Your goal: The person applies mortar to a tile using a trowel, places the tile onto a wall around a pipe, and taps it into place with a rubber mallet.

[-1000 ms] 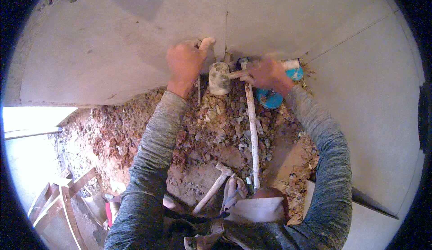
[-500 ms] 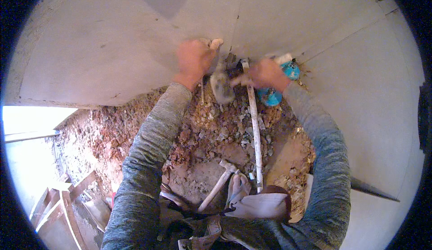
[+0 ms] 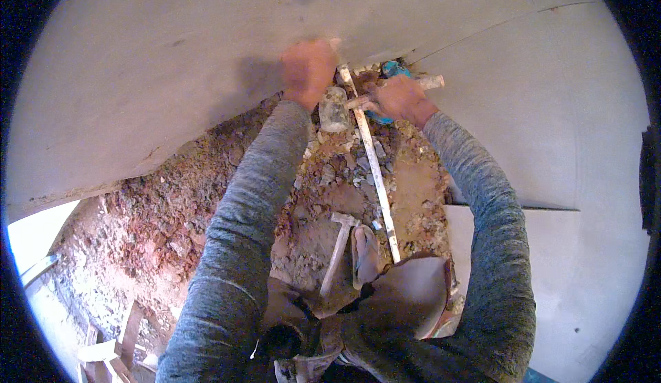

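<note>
My right hand (image 3: 401,100) is closed round the wooden handle of a mallet, which crosses above a long pale bar. The mallet's thick grey head (image 3: 334,109) hangs left of the bar, close below my left hand. Against the large grey panel (image 3: 206,80), my left hand (image 3: 308,71) is curled like a fist and blurred; whatever its fingers hold is hidden. The long bar (image 3: 374,166) runs from the panel's foot back toward my knees. Behind and beneath my right hand are blue round pieces, like suction cups (image 3: 395,69).
A hammer (image 3: 335,255) lies by my shoe (image 3: 365,253). Reddish rubble (image 3: 165,211) covers the ground at left. Another grey panel (image 3: 551,128) closes the right side, with a pale slab (image 3: 513,245) below. Wooden pieces (image 3: 103,352) stand at lower left.
The view has shifted, so the bar and hammer appear higher. My left hand and the mallet head are now nearer the bar's top. The mallet stays in my right hand.
</note>
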The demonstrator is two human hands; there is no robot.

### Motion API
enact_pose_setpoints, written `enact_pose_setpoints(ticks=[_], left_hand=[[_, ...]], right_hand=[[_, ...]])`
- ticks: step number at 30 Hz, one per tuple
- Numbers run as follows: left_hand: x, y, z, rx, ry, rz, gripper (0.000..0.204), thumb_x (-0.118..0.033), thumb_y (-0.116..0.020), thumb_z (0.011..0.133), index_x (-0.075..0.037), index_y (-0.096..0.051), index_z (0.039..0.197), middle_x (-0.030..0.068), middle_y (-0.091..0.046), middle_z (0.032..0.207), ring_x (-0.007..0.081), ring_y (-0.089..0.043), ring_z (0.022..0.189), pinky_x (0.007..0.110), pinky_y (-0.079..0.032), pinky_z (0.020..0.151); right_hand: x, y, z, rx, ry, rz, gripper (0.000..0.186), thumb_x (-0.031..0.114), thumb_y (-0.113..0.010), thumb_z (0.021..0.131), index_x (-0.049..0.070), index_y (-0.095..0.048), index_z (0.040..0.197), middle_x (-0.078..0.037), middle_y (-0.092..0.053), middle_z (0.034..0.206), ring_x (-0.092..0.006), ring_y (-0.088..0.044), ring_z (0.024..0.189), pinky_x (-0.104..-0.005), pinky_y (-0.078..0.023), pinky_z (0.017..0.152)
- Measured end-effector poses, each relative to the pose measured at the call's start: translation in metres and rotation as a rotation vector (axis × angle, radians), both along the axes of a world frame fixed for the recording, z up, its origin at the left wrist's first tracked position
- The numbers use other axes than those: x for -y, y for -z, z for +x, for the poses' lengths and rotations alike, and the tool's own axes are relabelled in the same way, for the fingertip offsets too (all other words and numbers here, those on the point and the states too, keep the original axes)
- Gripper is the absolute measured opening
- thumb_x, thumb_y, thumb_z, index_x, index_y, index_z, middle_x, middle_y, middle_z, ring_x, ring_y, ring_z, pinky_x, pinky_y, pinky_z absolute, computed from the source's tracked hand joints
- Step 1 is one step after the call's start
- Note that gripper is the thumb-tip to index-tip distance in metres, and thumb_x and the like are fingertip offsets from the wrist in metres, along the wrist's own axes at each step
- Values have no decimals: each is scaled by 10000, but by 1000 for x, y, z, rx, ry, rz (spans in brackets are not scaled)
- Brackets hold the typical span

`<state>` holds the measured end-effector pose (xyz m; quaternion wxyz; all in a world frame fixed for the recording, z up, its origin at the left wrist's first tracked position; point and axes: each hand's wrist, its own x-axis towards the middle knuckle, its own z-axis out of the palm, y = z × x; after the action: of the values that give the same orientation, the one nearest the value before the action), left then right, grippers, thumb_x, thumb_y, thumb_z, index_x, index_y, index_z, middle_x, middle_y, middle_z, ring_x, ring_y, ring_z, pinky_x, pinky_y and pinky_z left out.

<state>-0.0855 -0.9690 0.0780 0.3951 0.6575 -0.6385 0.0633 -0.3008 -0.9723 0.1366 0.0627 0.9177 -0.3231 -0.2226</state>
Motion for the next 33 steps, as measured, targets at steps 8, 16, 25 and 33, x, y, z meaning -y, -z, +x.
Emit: enact_pose_setpoints(ticks=[8, 16, 25, 33], left_hand=[[-4, -20, -6, -73, -1, 367, 380, -421, -579, 877, -127, -729, 688, 154, -699, 736, 331, -700, 710, 435, -546, 632], [9, 12, -5, 45, -114, -169, 380, -437, -644, 834, -126, -623, 617, 107, -606, 622, 302, -589, 554, 443, -445, 482], [8, -5, -1, 70, -71, 129, 526, -518, -608, 855, -79, -644, 568, 161, -592, 559, 346, -577, 508, 459, -446, 496], [4, -22, -8, 145, -203, 284, 561, -585, -573, 859, -75, -725, 681, 183, -621, 604, 360, -606, 532, 450, -474, 515]], right_hand=[[-30, -30, 16, -2, -28, 74, 491, 508, -558, 852, 62, -688, 693, -179, -648, 656, -379, -646, 607, -503, -511, 554], [-11, 10, 15, 89, -134, 119, 460, 515, -534, 881, 79, -675, 919, -165, -657, 735, -364, -657, 685, -492, -523, 619], [76, 87, -6, 301, -217, 111, 309, 495, -422, 949, 440, -633, 1167, -95, -652, 715, -317, -654, 620, -471, -529, 545], [81, 92, -19, 368, -334, 358, 398, 491, -475, 926, 144, -637, 1032, -128, -686, 813, -341, -672, 740, -485, -543, 619]])
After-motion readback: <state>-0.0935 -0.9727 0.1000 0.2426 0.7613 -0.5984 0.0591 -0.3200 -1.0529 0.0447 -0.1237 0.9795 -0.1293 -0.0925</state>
